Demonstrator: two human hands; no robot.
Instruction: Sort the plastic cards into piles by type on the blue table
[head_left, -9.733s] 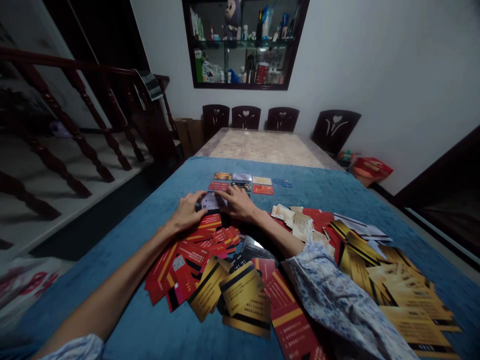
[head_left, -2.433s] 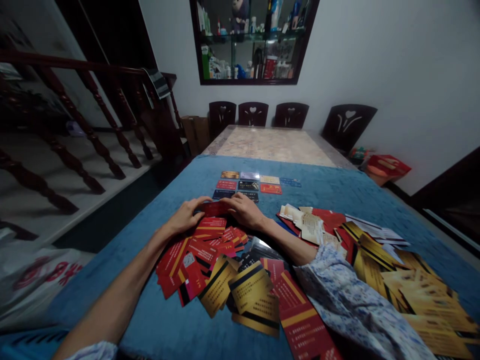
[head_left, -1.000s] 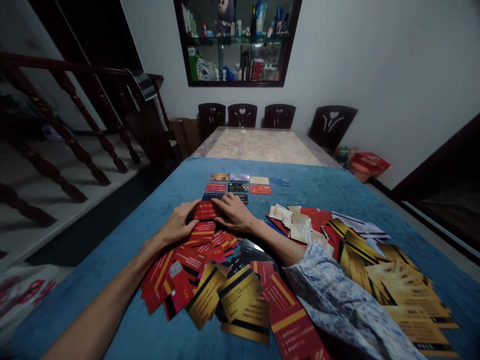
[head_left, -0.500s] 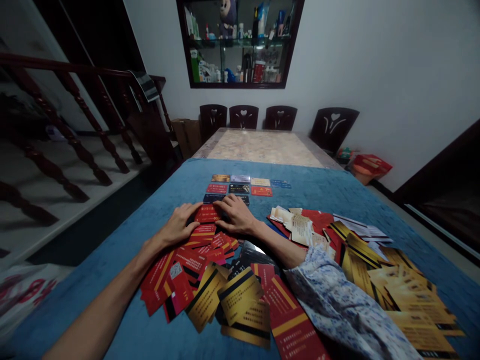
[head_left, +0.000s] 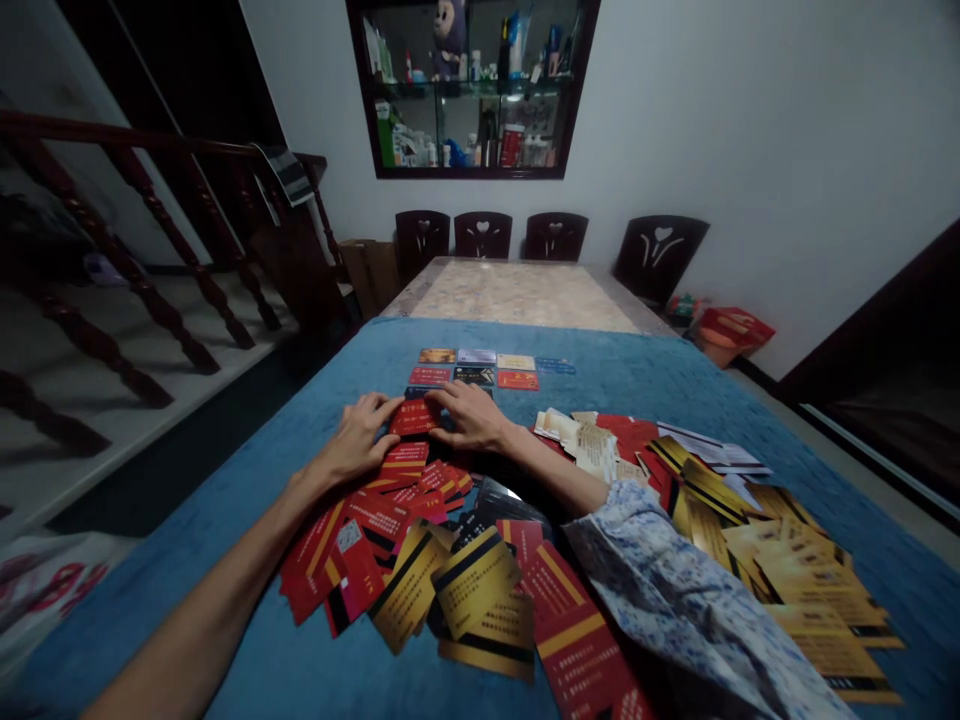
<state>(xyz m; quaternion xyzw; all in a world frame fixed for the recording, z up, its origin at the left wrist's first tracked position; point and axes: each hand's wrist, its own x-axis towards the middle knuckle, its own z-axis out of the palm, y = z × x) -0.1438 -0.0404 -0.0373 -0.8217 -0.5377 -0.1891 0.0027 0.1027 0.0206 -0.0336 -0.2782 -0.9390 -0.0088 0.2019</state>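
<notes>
Between my two hands is a red card [head_left: 414,420] with pale printing, slightly tilted above the near pile. My left hand [head_left: 361,437] grips its left side with thumb and fingers, and my right hand [head_left: 471,418] pinches the right side. Just beyond them, dark cards partly covered by my fingers lie at the front of a neat layout. Its rows include an orange-red card [head_left: 517,380], a black card [head_left: 474,376] and a blue card [head_left: 555,366]. Below my hands spreads a loose pile of red cards [head_left: 382,520] and gold cards [head_left: 477,580].
Right of my sleeve lies another heap with gold cards [head_left: 814,570], cream cards [head_left: 596,445] and white cards [head_left: 712,447]. A blue cloth [head_left: 300,460] covers the near table. Chairs [head_left: 484,235] stand at the far end, a wooden railing [head_left: 150,270] at left.
The red card has risen a little and tilted, with both hands still at its sides. The whole view has shifted slightly; the cards laid out and the piles look the same.
</notes>
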